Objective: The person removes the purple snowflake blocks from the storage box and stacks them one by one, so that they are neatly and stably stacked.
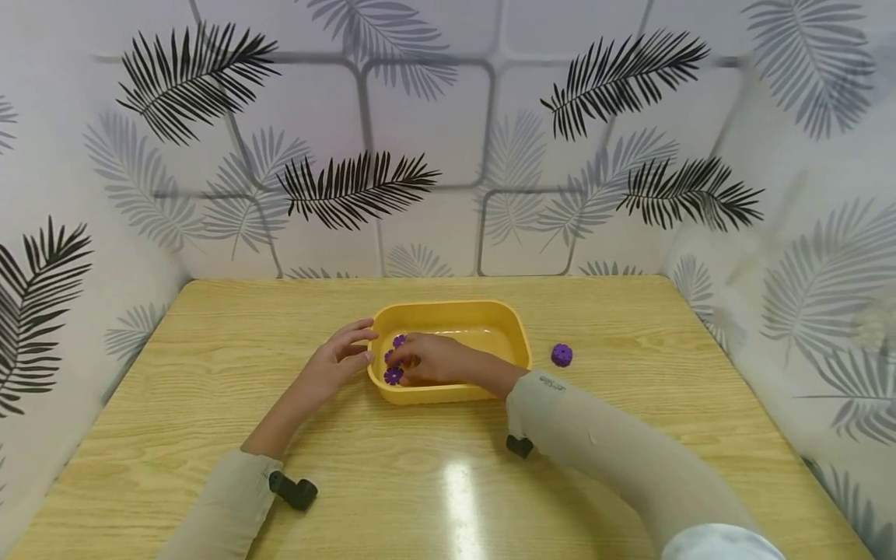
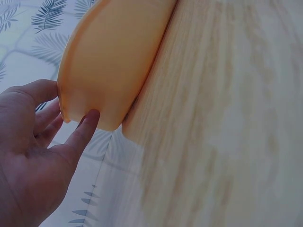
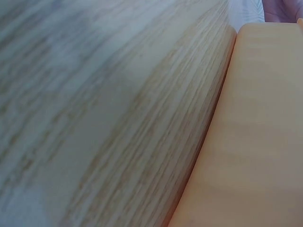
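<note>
A yellow plastic tub (image 1: 455, 395) stands on the wooden table. Inside its left end lie several small purple flower-shaped pieces (image 1: 393, 376). My right hand (image 1: 437, 359) reaches over the near rim into the tub, its fingers bent down at these pieces and partly covering one. Whether the fingertips pinch a piece is hidden. My left hand (image 1: 336, 359) is at the tub's left end, with thumb and fingers spread. In the left wrist view, the thumb (image 2: 87, 124) touches the outer wall and a finger meets the rim. The right wrist view shows only the tub's outer side (image 3: 255, 118) and tabletop.
To the right of the tub, another purple flower-shaped piece (image 1: 562, 355), perhaps a small stack, lies on the wooden table (image 1: 616, 327). A wall with a leaf pattern (image 1: 434, 225) rises behind the table's back edge. Wrist cameras (image 1: 294, 491) sit on both sleeves.
</note>
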Available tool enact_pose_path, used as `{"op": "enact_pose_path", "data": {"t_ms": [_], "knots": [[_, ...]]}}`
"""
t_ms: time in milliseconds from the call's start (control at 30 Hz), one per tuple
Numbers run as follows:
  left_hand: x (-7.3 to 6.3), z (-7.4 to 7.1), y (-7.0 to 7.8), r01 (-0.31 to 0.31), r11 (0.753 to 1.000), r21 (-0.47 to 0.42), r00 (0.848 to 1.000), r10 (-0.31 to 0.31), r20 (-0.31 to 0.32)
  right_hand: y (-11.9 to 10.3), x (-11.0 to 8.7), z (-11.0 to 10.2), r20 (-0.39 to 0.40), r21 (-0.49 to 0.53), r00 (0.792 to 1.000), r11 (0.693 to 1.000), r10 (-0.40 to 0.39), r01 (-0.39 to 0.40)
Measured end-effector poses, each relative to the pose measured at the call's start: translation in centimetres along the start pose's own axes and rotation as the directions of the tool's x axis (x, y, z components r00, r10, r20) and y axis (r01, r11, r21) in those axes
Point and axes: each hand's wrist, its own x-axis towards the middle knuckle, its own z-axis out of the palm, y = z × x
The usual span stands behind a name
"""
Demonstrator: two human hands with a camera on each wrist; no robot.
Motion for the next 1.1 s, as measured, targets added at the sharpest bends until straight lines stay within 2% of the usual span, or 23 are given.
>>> {"op": "enact_pose_path", "data": {"t_ms": [167, 500, 833, 933, 1100], "knots": [[-0.02, -0.02, 0.06, -0.003, 1.000, 0.003, 1.000, 0.003, 0.002, 0.03, 0.16, 0.03, 0.012, -0.010, 1.000, 1.000, 0.013, -0.013], [-0.06, 0.02, 0.25, 0.011, 1.000, -0.014, 1.000, -0.011, 0.001, 0.07, 0.41, 0.17, 0.005, 0.062, 0.999, 0.997, 0.041, -0.041], [-0.09, 0.08, 0.29, 0.003, 1.000, -0.025, 1.000, -0.003, 0.001, -0.21, 0.12, -0.03, 0.022, 0.008, 1.000, 1.000, -0.013, 0.013], [-0.06, 0.10, 0.27, 0.003, 1.000, -0.031, 1.000, -0.003, 0.001, -0.15, 0.18, 0.04, 0.012, 0.050, 1.000, 0.999, -0.003, 0.002], [-0.09, 0.10, 0.34, 0.012, 1.000, -0.023, 1.000, -0.012, 0.000, 0.11, 0.28, 0.31, -0.004, 0.188, 0.999, 0.981, 0.039, -0.037]]}}
